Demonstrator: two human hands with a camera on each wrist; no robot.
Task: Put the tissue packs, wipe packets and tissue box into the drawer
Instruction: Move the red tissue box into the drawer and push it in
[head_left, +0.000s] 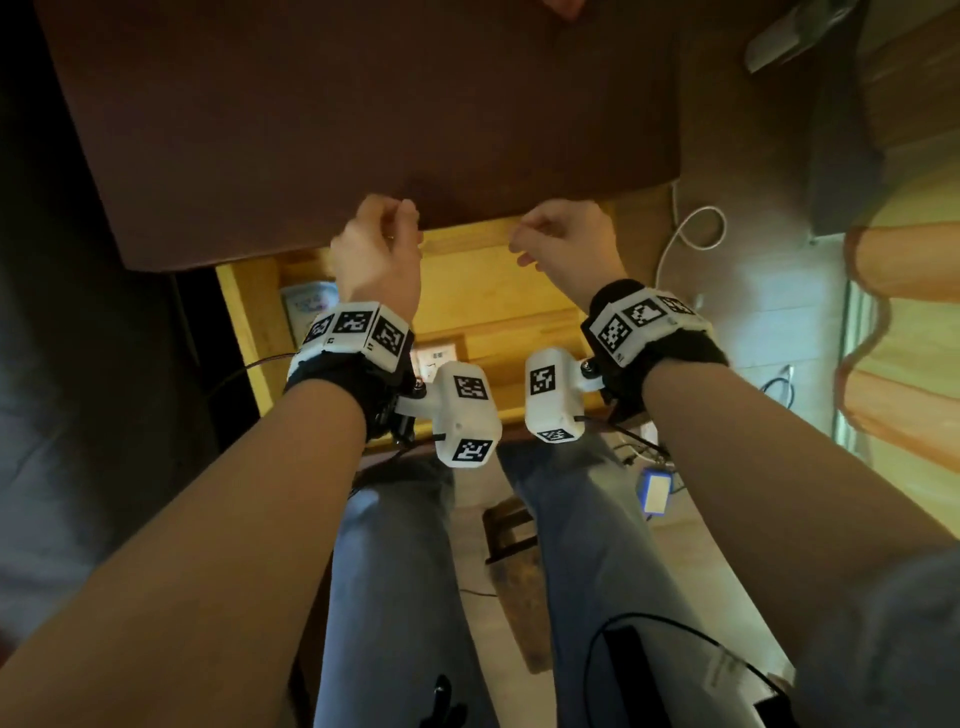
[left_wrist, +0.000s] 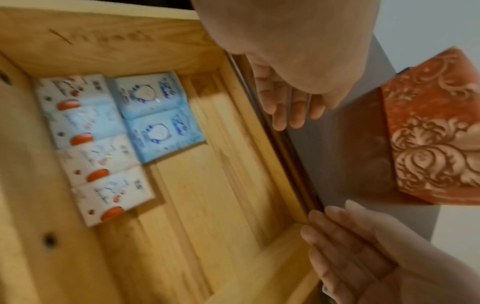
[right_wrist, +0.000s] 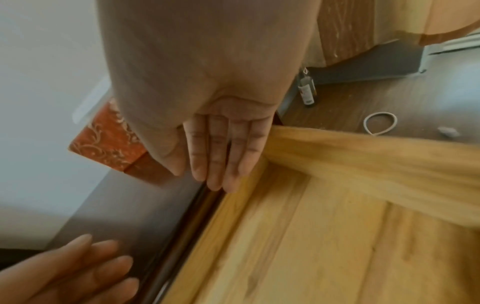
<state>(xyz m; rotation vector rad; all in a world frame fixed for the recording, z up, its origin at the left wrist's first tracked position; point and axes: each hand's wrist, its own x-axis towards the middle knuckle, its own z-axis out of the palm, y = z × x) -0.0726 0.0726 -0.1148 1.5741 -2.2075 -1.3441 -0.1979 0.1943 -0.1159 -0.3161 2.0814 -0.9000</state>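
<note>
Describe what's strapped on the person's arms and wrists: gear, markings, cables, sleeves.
Both forearms are bare, no sleeves. The left hand and right hand are ungloved. Each wrist wears a black strap carrying a white faceted band of black-and-white square fiducial tags. A white boxy camera pod, also tagged, hangs off each strap on a small bracket, with thin dark cables trailing from it.

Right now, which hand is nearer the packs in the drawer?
Left. The left hand is over the left side of the drawer, where the packs lie; the right hand is over its right side, apart from them.
</note>
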